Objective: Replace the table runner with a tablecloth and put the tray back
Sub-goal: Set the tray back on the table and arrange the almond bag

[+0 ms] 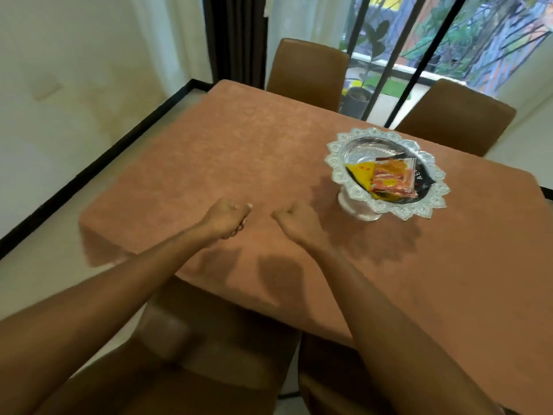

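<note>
Noted a pale wall (74,70) at far left, with a black skirting strip (89,163) along its foot. Made out a brown chair (167,369) at the near-left edge, partly tucked under the table and partly hidden by the left forearm. Found a dark curtain (236,37) hanging further along, up at the top.

Saw the terracotta tablecloth (239,145) already spread over the whole table, smooth on top and drooping over the left side and the near side.

Found the left hand (227,217) clenched into a fist over the near part of the cloth, with nothing visible in its grip. Found the right hand (296,220) just beside it, apart from it, likewise curled tight and seen from the back, with nothing showing in it. Could not tell whether either fist touched the fabric; noted only their shadows on the cloth nearer the body.

Spotted a second brown chair (308,73) beyond the far edge, then a potted plant (359,94) behind the glass.

Found the silver pedestal tray (335,164) standing upright on the tablecloth, right of both hands and well apart from them, towards the far right side. Saw several snack packets (392,179) lying inside it, yellow, orange and black.

Noted a third chair (454,118) beyond the tray and a window (493,40) with greenery at top right.
</note>
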A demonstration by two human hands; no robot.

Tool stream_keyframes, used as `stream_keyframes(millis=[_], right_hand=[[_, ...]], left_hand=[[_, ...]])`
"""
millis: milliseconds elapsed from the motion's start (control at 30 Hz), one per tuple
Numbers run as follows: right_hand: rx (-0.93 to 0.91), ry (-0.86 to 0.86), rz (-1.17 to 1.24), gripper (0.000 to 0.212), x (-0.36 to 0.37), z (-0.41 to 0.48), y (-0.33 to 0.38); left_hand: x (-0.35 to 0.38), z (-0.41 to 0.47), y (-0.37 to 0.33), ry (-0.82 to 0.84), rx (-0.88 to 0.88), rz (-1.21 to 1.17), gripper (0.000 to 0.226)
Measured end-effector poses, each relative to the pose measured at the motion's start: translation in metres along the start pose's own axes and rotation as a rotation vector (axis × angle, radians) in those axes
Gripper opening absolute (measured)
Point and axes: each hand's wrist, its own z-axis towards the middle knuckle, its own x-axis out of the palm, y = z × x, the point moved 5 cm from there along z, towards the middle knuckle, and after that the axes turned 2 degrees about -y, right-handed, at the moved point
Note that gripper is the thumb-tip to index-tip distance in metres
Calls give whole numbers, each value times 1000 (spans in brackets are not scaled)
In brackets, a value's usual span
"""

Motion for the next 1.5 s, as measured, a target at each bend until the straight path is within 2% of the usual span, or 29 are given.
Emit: stream_keyframes(millis=[67,200,300,500,667,800,933,1067,1333,1500], right_hand=[[-66,145,-116,49,49,-42,-2],[-125,351,-310,40,119,-105,-9],[-159,503,-452,37,158,-137,-3],[-167,515,-447,35,219,-179,36],[-154,523,-498,39,282,-183,74],[-114,514,-532,41,341,-164,117],[-45,533,-534,42,416,-136,182],[-21,493,-480,47,459,-109,224],[-30,492,-399,46,531,-7,281],[60,507,-278,34,556,95,292]], left_hand=[[-27,-45,33,-39,-4,50,49],[-82,-120,97,-137,-72,50,44],[-125,-168,144,-196,-106,157,47],[-210,-225,228,-343,-123,409,62],[-263,-229,307,-282,-139,484,62],[-309,-217,372,-211,-181,465,58],[-391,-211,434,-187,-293,417,57],[-445,-188,453,-149,-327,446,57],[-535,-58,446,-103,-301,515,58],[-571,57,424,-34,-289,574,58]])
